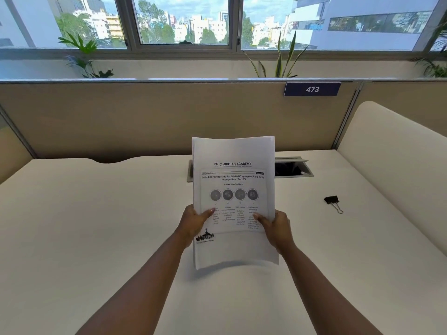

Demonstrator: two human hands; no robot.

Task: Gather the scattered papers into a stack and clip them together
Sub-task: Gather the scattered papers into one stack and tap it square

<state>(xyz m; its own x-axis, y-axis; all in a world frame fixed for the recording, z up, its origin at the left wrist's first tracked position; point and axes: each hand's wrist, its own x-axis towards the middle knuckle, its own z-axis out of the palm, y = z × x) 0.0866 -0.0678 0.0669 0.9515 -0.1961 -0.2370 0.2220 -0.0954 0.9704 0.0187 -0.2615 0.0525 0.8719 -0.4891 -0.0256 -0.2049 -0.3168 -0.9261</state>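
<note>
Above the desk (96,226), two hands (193,222) (278,229) grip one paper stack (233,180); one binder clip (332,201) apart.

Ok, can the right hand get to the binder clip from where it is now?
Probably yes, once it lets go. The right hand is gripping the paper stack along with the left hand. The binder clip lies alone on the bare desk to its right, with nothing between.

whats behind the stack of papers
Behind the stack of papers, held upright by the left hand and right hand, a grey cable hatch in the desk shows at each side. Its middle is covered by the papers.
</note>
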